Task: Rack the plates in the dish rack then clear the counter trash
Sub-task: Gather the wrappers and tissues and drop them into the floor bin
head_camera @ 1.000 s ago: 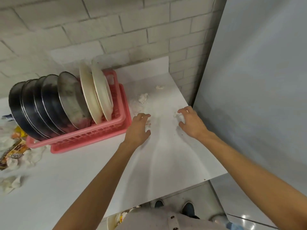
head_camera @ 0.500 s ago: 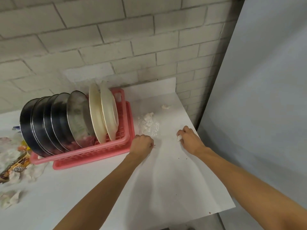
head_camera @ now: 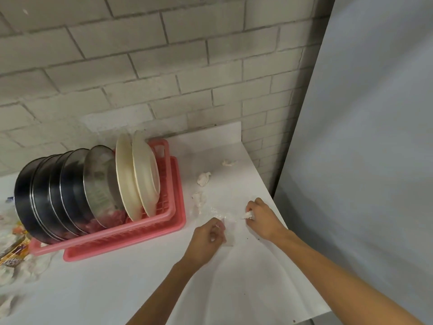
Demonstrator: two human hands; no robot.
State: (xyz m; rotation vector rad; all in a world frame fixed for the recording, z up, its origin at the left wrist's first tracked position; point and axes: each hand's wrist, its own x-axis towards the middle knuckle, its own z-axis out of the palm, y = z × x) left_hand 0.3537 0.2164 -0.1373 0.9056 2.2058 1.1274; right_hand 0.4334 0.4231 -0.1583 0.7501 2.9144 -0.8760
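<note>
White surface (head_camera: pixel 246 289) meets a grey brick wall (head_camera: pixel 164 78), with a grey panel (head_camera: pixel 363 137) on the right. Nearest, the left grip (head_camera: pixel 208 240) is curled and pinches one sheet of clear film (head_camera: pixel 228 239) lying on the surface. Just beyond it, the right grip (head_camera: pixel 264 219) is clenched around one white tissue scrap (head_camera: pixel 248 216). Three more bits lie loose farther back: the near wad (head_camera: pixel 198 199), the middle wad (head_camera: pixel 203 178) and the far wad (head_camera: pixel 229 163). Left of them, one pink dish rack (head_camera: pixel 145 227) holds seven plates on edge: five dark plates (head_camera: pixel 70 184) and two cream plates (head_camera: pixel 138 174). At the left edge lie a snack wrapper (head_camera: pixel 11 253) and crumpled tissues (head_camera: pixel 14 277).
</note>
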